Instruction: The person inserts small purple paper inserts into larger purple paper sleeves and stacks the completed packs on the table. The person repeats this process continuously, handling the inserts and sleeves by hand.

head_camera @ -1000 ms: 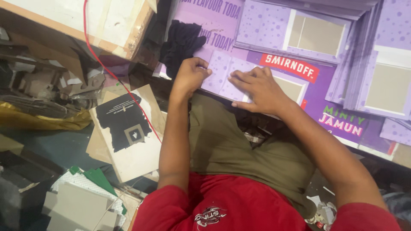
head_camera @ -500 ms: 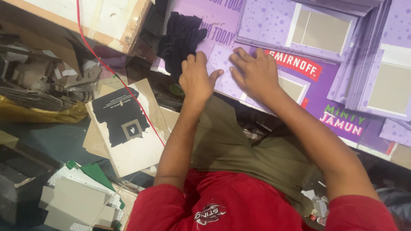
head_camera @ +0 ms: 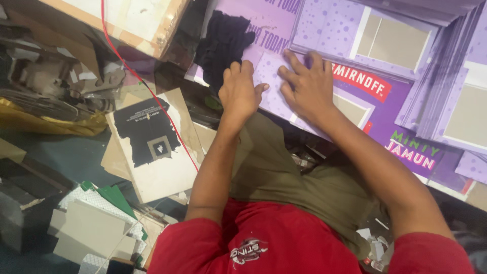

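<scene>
A purple printed cardboard sheet [head_camera: 324, 76] with pale dots and square window cut-outs lies flat in front of the person, at the top centre of the head view. Its upper edge runs out of frame, and its near corner is covered by both hands, so the part under the palms cannot be seen. More purple sheets [head_camera: 451, 96] are stacked in a fan on the right, cut off by the frame edge.

The left hand [head_camera: 239, 94] rests palm down at the sheet's left edge, fingers together and slightly curled, thumb out toward the right; it presses flat and grips nothing. Its fingertips lie just beside a dark cloth [head_camera: 223, 40] bunched on the sheet's left part. The right hand [head_camera: 309, 86] lies palm down on the sheet, fingers spread wide and straight, also holding nothing. The two hands are close together, thumbs nearly meeting. Both forearms reach forward from red sleeves [head_camera: 253, 248], over olive trousers [head_camera: 299, 172].

To the left, on a dark, cluttered floor, lies a beige card with a black printed patch [head_camera: 152, 147], a thin red cord [head_camera: 147, 86] crossing it. Grey board offcuts [head_camera: 86, 233] and green scraps [head_camera: 114, 195] sit at the lower left; what fills the shadowed upper-left corner is hard to make out.
</scene>
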